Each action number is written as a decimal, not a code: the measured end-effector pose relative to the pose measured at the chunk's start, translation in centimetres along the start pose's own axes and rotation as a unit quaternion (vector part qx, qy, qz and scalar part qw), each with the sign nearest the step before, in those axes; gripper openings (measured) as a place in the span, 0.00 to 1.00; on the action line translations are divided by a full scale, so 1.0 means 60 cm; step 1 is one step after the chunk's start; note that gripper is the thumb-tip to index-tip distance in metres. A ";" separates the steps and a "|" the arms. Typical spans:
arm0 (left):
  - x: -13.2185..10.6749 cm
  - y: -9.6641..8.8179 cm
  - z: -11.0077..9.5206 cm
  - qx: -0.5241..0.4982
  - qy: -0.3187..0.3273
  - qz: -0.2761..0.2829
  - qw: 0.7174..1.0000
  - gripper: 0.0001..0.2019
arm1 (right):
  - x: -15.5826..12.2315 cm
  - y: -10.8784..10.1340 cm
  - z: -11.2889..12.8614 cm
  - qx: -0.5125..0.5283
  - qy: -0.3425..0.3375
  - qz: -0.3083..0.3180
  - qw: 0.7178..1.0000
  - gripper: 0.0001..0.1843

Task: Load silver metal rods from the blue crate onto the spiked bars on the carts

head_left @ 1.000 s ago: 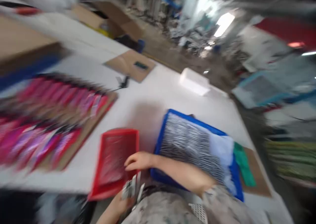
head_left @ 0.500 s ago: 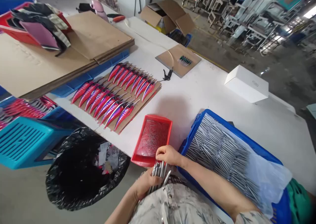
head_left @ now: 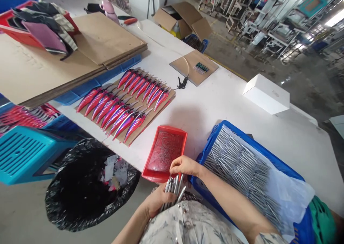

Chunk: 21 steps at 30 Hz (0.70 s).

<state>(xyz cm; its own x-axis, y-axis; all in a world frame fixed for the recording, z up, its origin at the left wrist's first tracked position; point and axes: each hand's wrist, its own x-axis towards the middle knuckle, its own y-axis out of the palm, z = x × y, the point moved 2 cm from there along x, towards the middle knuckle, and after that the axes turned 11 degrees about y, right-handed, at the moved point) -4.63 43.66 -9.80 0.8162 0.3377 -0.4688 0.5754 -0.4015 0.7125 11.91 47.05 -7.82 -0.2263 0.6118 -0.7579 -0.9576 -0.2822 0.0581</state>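
Note:
My left hand (head_left: 157,201) is closed around a bundle of slim silver rods (head_left: 172,187), held upright close to my body. One rod leans out to the right. At the rods' upper ends, my right hand (head_left: 186,166) is closed in a pinch on a thin wire-like piece, mostly hidden by the fingers. Just beyond both hands lies a red tray (head_left: 152,176) with many fine wire pieces (head_left: 167,147) inside. On the right, a blue crate (head_left: 279,163) lined with white sheeting holds rows of similar silver rods (head_left: 242,165).
Pink-and-purple fishing lures (head_left: 123,118) lie in two rows on cardboard. Left below is a black-lined bin (head_left: 61,215) beside a teal stool (head_left: 24,154). Further back are stacked cardboard sheets (head_left: 107,36), a small board (head_left: 199,79), a black clamp (head_left: 182,82) and a white box (head_left: 266,93).
The view has shifted slightly. My right hand has risen a little from the rod ends, still pinching; my left hand keeps its hold on the bundle.

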 end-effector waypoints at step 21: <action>0.003 0.000 -0.002 -0.039 0.008 -0.005 0.999 0.18 | -0.002 -0.027 0.008 -0.118 -0.005 -0.122 0.985 0.14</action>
<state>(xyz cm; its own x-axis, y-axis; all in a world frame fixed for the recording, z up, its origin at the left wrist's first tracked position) -4.49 43.82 -9.79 0.8093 0.3547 -0.4681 0.5770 -0.3317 0.7463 13.42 47.78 -7.51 0.0031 0.6894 -0.7243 -0.9160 -0.2887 -0.2787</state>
